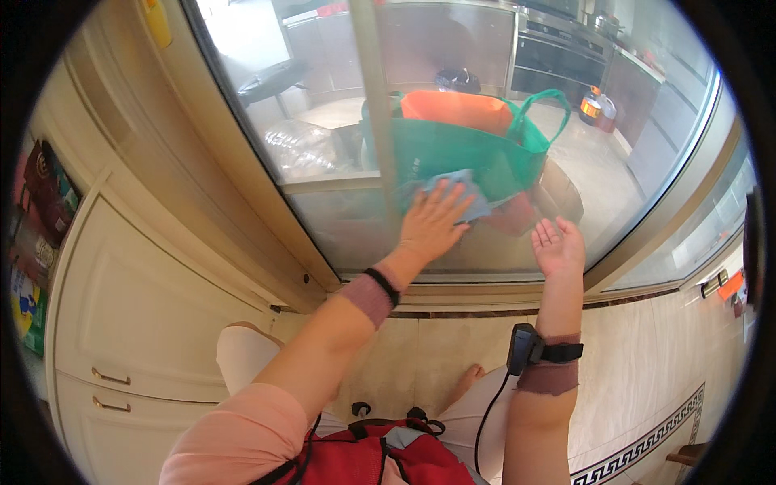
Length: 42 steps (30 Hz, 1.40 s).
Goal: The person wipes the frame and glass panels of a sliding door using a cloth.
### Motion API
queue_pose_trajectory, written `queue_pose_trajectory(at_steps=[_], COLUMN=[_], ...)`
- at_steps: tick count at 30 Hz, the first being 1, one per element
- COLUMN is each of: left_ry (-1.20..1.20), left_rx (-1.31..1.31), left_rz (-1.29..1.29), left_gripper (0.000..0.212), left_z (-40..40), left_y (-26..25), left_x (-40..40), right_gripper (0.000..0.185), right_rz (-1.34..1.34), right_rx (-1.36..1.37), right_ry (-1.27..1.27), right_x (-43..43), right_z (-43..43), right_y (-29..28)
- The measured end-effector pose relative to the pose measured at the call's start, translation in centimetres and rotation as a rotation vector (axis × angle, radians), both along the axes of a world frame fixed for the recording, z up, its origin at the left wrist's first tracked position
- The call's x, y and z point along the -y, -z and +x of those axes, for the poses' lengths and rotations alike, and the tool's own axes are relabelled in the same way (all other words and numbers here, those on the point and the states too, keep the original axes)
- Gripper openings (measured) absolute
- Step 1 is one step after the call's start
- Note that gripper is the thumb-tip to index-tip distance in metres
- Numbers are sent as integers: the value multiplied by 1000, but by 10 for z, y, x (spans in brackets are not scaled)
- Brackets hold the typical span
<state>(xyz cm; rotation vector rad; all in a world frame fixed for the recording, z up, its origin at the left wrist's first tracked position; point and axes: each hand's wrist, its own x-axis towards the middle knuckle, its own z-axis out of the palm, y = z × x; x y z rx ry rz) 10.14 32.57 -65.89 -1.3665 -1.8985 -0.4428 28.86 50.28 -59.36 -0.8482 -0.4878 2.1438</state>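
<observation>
My left hand [431, 223] lies flat over a light blue cloth [476, 197], pressing it to the glass panel [345, 227] of a framed sliding door. Its fingers are spread, and the cloth sticks out past them on the right. To the right, my right hand [559, 247] is held near the lower glass, palm turned up and fingers slightly curled, with nothing in it. Through the pane, behind the cloth, I see a green bag [461, 148] with an orange item [458, 109] in its top.
A metal door frame [658, 215] borders the glass on the right. At left stands a cream cabinet [151, 291] with two handles. Beyond the glass are an oven [558, 63], an oil bottle [590, 106] and a clear plastic bag [300, 145]. Tiled floor [636, 351] lies below.
</observation>
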Motion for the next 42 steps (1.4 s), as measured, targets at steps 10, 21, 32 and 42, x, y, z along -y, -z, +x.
queue_pose_trajectory(at_steps=[10,21,32,42], left_ry=[-428,-201,182,-73], left_rx=[56,26,-268,207], left_rz=[19,282,-213,-289], left_gripper=[77,86,63,69], left_z=[-103,-23,68,-2], left_y=[45,42,-17,2], left_x=[174,21,-120,34], right_gripper=[59,59,58,57], right_rz=[54,91,38,60], right_rx=[25,-1,-19,-5], right_ry=[-8,28,-11,-38], right_x=[-6,-8,-8,-2], right_z=[22,39,31,23], right_y=[2,-3,5,-3])
